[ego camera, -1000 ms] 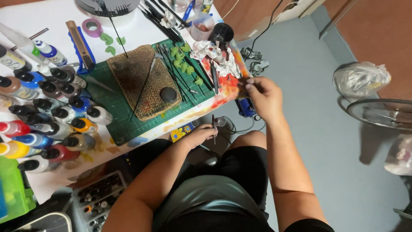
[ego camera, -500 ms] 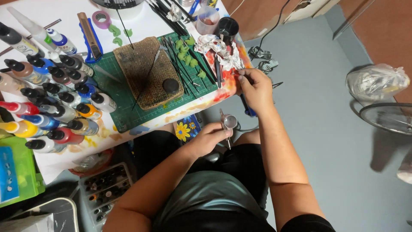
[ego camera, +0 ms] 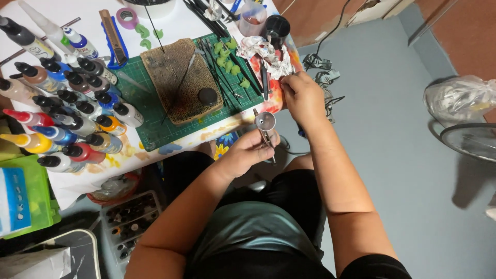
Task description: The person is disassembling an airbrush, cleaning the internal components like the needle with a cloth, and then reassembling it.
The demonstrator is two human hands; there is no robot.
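My left hand (ego camera: 248, 152) grips an airbrush (ego camera: 265, 126) with a round metal cup, held just off the table's front edge. My right hand (ego camera: 302, 95) rests closed at the table's right corner, beside a crumpled stained paper towel (ego camera: 264, 50); what its fingers pinch is hidden. On the green cutting mat (ego camera: 150, 124) lies a brown cork board (ego camera: 178, 77) with a small dark round piece (ego camera: 207, 95) on it. Small green pieces (ego camera: 230, 62) and several thin dark tools (ego camera: 219, 72) lie on the mat's right side.
Many paint bottles (ego camera: 67, 113) crowd the table's left side. A purple tape roll (ego camera: 126, 17), a utility knife (ego camera: 114, 36) and a dark cup (ego camera: 276, 27) sit at the back. A green box (ego camera: 31, 196) and a tray of small bottles (ego camera: 129, 217) are lower left. Cables (ego camera: 323, 67) lie on the grey floor.
My left hand has risen from my lap with the airbrush toward the table edge. My right hand has stayed at the table's right corner.
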